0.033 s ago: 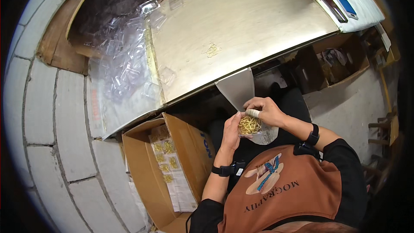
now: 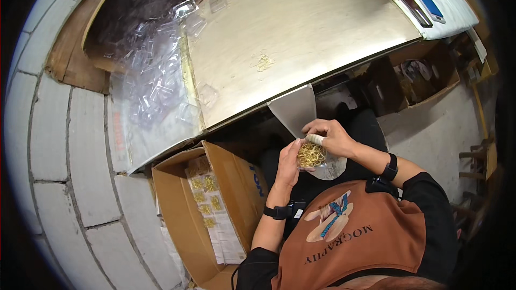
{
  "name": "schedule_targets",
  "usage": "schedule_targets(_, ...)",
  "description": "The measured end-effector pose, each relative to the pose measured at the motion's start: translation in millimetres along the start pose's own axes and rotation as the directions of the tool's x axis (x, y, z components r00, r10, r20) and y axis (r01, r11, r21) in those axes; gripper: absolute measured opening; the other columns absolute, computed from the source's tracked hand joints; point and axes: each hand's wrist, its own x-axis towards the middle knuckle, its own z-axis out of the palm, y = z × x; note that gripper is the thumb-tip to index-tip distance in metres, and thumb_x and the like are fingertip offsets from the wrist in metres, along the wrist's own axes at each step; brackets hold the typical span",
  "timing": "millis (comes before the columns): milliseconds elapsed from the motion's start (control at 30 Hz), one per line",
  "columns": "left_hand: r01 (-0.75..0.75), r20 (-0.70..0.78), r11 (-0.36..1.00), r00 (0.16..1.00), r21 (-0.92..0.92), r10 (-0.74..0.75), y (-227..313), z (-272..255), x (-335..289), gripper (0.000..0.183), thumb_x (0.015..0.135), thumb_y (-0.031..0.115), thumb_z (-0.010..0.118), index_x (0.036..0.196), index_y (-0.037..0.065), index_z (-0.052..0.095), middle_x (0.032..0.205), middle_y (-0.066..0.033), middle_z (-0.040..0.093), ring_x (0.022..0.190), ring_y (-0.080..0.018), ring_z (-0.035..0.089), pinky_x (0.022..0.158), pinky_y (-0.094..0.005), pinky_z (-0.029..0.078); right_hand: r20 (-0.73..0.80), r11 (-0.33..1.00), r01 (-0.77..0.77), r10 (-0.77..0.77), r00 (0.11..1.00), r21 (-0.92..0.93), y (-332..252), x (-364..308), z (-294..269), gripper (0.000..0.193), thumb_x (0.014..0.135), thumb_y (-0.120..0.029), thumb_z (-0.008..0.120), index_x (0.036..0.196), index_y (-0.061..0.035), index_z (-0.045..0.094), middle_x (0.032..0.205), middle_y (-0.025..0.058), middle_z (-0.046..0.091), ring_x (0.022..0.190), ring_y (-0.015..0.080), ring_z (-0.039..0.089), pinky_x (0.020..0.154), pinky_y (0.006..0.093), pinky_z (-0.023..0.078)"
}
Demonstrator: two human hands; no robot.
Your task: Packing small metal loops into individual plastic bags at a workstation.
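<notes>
Over my lap, a small clear plastic box is filled with thin, tangled gold-coloured pieces; their exact kind is too small to make out. My left hand grips the box along its left side, thumb up at the far corner. At the far edge of the box, my right hand bends over with curled fingers, and its thumb, wrapped in whitish tape, presses there. The right fingertips are partly hidden. A clear plastic bag or sheet shows just right of the box.
Ahead stands a pale worktable with a small heap of gold pieces. Many clear empty boxes spill out at the left. An open cardboard box beside me holds several filled boxes. A grey panel juts from the table edge.
</notes>
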Motion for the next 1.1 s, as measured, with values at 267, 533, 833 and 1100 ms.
schedule_targets(267,-0.046,-0.052,0.985,0.998,-0.167,0.038,-6,4,8,0.031,0.095,0.026,0.043,0.106,0.000,0.054,0.092,-0.0111,0.063,0.072,-0.0198,0.067,0.049,-0.0303,0.059,0.278,0.851,0.223,-0.095,0.956,-0.475,-21,13,-15,0.016,0.077,-0.013,0.065,0.088,-0.0011,0.067,0.102,0.0121,0.063,0.096,0.0310,0.058,0.083,0.0393,0.047)
schedule_targets(533,-0.064,-0.033,0.972,0.998,-0.226,0.058,-6,-5,3,0.034,0.096,0.031,0.038,0.106,0.002,0.053,0.095,-0.0125,0.063,0.074,-0.0224,0.067,0.048,-0.0317,0.058,0.083,0.901,0.245,-0.230,0.970,-0.358,-25,8,-7,0.021,0.075,-0.014,0.069,0.092,-0.0020,0.067,0.106,0.0132,0.063,0.098,0.0312,0.060,0.083,0.0377,0.048)
schedule_targets(833,-0.108,-0.046,0.982,0.994,-0.156,0.102,-3,6,2,0.047,0.099,0.039,0.032,0.108,-0.004,0.050,0.096,-0.0164,0.062,0.075,-0.0218,0.067,0.050,-0.0321,0.058,0.100,0.940,0.032,0.002,0.995,-0.338,-20,26,5,0.019,0.078,-0.014,0.069,0.087,0.0027,0.065,0.100,0.0145,0.065,0.087,0.0275,0.064,0.076,0.0349,0.049)
schedule_targets(1100,-0.274,-0.194,0.949,0.950,-0.157,0.243,2,14,2,0.038,0.099,0.033,0.037,0.110,0.000,0.052,0.099,-0.0123,0.062,0.081,-0.0188,0.066,0.056,-0.0308,0.060,-0.049,0.997,-0.062,0.064,0.997,0.038,3,13,17,0.039,0.084,-0.009,0.060,0.119,0.0059,0.050,0.099,0.0164,0.061,0.090,0.0188,0.060,0.079,0.0312,0.048)
